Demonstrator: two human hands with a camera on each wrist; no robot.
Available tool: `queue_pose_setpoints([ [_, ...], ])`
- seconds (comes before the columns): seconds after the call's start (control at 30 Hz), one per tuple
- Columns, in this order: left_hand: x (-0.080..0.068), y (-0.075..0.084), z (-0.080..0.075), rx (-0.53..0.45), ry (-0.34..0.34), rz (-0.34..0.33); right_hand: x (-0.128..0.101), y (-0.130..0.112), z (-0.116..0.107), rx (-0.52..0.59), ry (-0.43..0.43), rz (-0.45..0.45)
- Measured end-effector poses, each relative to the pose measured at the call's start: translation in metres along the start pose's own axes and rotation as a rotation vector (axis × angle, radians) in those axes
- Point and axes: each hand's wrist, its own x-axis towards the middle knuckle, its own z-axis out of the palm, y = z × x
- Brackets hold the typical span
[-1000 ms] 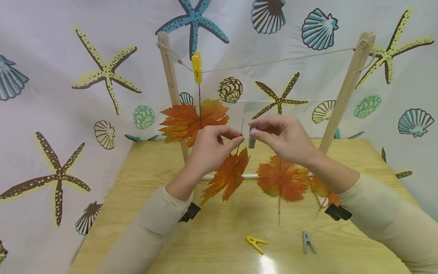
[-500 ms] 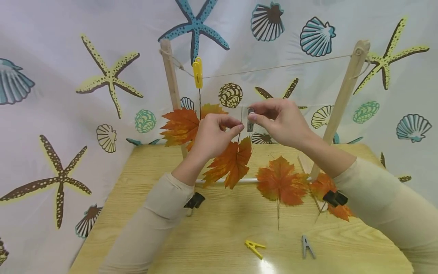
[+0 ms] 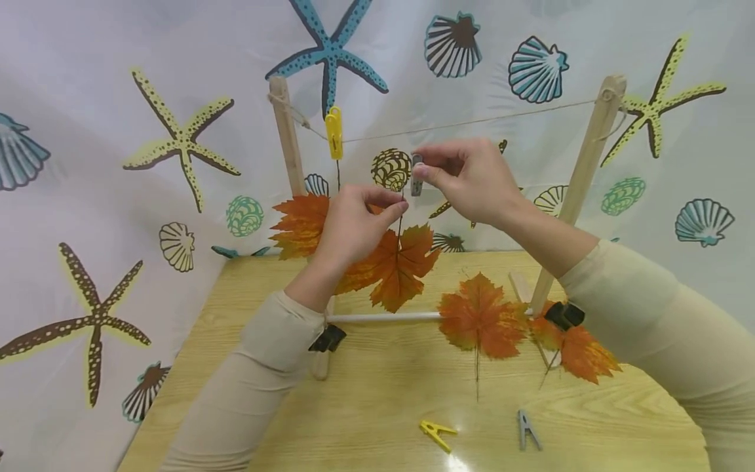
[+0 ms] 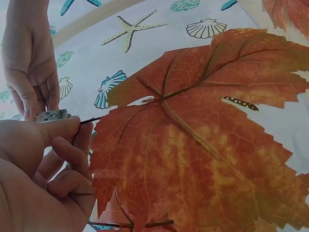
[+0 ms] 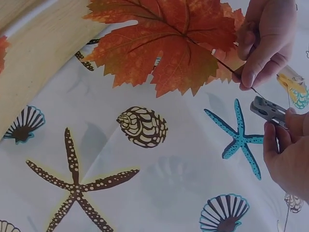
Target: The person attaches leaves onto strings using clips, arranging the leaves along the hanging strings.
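My left hand (image 3: 358,223) pinches the thin stem of an orange artificial maple leaf (image 4: 193,125) between thumb and forefinger, and the leaf hangs below it. Just right of it and a little higher, my right hand (image 3: 472,180) grips a grey clothespin (image 5: 268,111) between thumb and fingers. In the right wrist view the clothespin lies close to the stem's tip. Both hands are below the twine (image 3: 472,122) strung between two wooden posts. A yellow clothespin (image 3: 334,133) on the twine's left end holds another leaf (image 3: 301,226), partly hidden behind my left hand.
Two more leaves lie at the table's right, one leaf (image 3: 480,318) near the middle and one leaf (image 3: 586,354) beside the right post (image 3: 580,190). Nearer me on the table (image 3: 377,393) are a yellow clothespin (image 3: 438,435) and a grey clothespin (image 3: 527,431). A white rod (image 3: 383,317) joins the post bases.
Both hands have risen toward the twine, carrying the leaf and the grey clothespin with them. The held leaf has turned to face the camera more. The view has tilted up slightly.
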Motion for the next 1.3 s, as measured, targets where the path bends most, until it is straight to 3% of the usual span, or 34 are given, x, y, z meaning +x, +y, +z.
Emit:
queue_pose_setpoints([
  [0.5, 0.005, 0.012, -0.006, -0.017, 0.096, 0.045, 0.013, -0.024, -0.009, -0.014, 0.094, -0.054],
  [0.97, 0.009, 0.015, -0.014, -0.007, 0.139, 0.066, 0.032, -0.054, -0.015, 0.011, 0.094, -0.068],
  [1.3, 0.010, 0.021, -0.017, 0.002, 0.157, 0.047, 0.041, -0.060, -0.019, -0.037, 0.090, -0.052],
])
